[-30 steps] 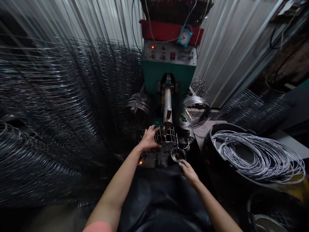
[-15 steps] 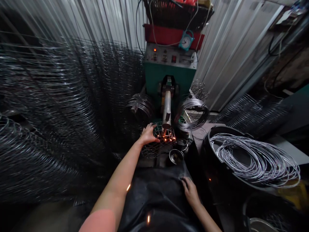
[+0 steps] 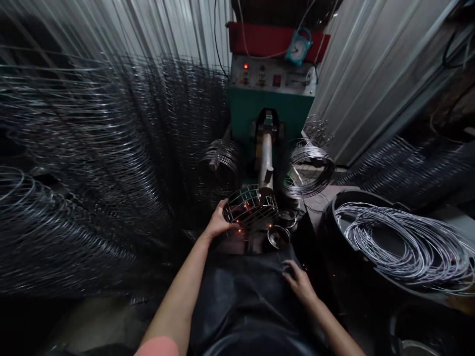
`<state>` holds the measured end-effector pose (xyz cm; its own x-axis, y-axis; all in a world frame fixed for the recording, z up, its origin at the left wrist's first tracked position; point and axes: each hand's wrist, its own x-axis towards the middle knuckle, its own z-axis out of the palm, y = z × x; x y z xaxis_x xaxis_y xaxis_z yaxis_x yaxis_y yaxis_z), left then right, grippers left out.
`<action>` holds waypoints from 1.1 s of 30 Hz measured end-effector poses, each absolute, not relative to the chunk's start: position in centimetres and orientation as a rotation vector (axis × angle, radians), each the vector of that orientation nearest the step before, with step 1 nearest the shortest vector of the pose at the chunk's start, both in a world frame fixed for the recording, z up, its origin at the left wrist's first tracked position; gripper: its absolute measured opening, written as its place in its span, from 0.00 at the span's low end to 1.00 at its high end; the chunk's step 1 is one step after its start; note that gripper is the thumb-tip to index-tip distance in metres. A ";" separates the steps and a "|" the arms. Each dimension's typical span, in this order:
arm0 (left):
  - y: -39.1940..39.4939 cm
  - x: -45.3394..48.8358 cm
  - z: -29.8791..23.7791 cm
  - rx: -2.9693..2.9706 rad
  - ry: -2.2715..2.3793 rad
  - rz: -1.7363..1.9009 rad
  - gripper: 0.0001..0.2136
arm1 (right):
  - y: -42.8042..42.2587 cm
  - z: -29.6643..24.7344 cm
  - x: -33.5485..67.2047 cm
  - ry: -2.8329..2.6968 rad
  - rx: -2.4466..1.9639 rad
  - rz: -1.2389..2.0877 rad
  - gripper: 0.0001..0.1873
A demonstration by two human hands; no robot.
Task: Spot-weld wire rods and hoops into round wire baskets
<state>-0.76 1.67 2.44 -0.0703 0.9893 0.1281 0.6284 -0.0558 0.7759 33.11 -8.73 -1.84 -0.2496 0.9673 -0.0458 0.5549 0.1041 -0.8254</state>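
My left hand (image 3: 218, 220) is closed on the left rim of a round wire mesh basket (image 3: 249, 210). The basket lies tilted under the tip of a spot welder's metal arm (image 3: 266, 160), with small orange sparks around it. Lower right, above a black apron (image 3: 245, 296), my right hand (image 3: 298, 279) pinches a thin, dark wire-like piece (image 3: 279, 258) that is hard to make out. Just beyond that hand sits a small metal bowl (image 3: 278, 237), and behind it a second small round dish (image 3: 287, 217).
The green welding machine (image 3: 270, 106) carries a lit red lamp and a blue clock (image 3: 298, 47). Wire coils (image 3: 309, 170) hang beside its arm. Stacked wire mesh (image 3: 92, 148) fills the left. A black tub (image 3: 330, 227) with wire rings (image 3: 404, 247) stands right.
The basket has turned and tipped, with my left hand lower on its side. Sparks at the weld point are fewer. My right hand has risen slightly, and the view has shifted.
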 end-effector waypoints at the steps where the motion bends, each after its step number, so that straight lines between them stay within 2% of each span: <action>1: 1.2 -0.6 2.4 1.668 1.742 1.037 0.47 | -8.3 -0.1 32.4 -1.890 -1.449 1.091 0.13; 5: -1.9 -0.1 3.2 1.739 1.734 1.100 0.45 | -6.5 8.2 29.0 -2.013 -1.238 1.398 0.13; 9: -5.0 1.3 5.2 2.056 1.710 0.865 0.45 | -4.4 12.8 25.8 -2.125 -1.193 1.677 0.15; 11: -6.0 2.3 6.3 2.176 1.695 0.724 0.44 | -3.7 12.8 24.3 -2.256 -1.263 1.535 0.13; 15: -6.7 4.1 8.5 2.305 1.697 0.590 0.40 | -3.9 11.3 22.5 -2.548 -1.482 0.739 0.12; 17: -6.6 4.6 9.2 2.335 1.702 0.591 0.39 | -4.4 10.7 22.5 -2.614 -1.490 0.524 0.13; 20: -6.1 5.1 9.6 2.365 1.685 0.605 0.38 | -4.7 10.6 23.7 -2.662 -1.363 0.542 0.13; 25: -4.7 5.8 9.2 2.321 1.683 0.645 0.38 | -3.9 10.8 25.6 -2.712 -1.259 0.543 0.19; 29: -3.7 5.9 8.9 2.303 1.677 0.628 0.38 | -3.0 10.1 25.6 -2.673 -1.270 0.511 0.12; 33: -2.8 5.5 9.0 2.294 1.661 0.636 0.39 | -2.3 9.5 25.3 -2.654 -1.251 0.450 0.09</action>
<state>5.53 -2.75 8.98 0.2601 0.9434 0.2058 0.8396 -0.3262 0.4344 25.33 -2.30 9.52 -0.6326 0.7740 0.0275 0.7217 0.6020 -0.3416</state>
